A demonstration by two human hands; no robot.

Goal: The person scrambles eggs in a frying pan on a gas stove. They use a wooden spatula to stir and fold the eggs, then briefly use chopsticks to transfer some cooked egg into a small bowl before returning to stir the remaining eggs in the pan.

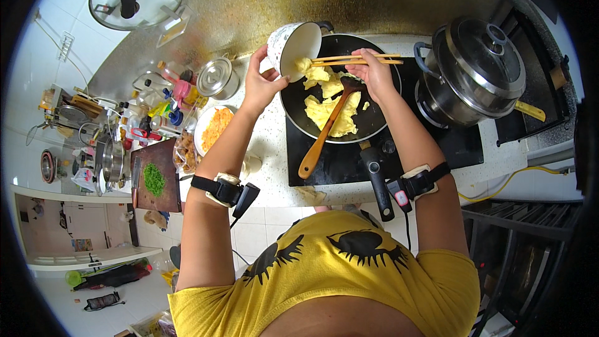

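My left hand (263,79) grips a white patterned bowl (299,49), tilted on its side over the wok's far left rim. A pair of wooden chopsticks (355,59) is pinched in my right hand (373,72). Their tips meet a yellow lump of cooked egg (304,63) at the bowl's lower lip. Below, larger pieces of yellow egg (331,117) lie in the black wok (292,103). A wooden spatula (330,124) leans across the egg, its handle over the wok's near rim.
A lidded steel pot (472,75) stands right of the wok, whose handle (378,182) points towards me. Leftward are a plate of chopped orange food (216,126), a lidded steel container (217,77), and a cutting board (169,168) bearing chopped greens (153,179) and a knife (135,182).
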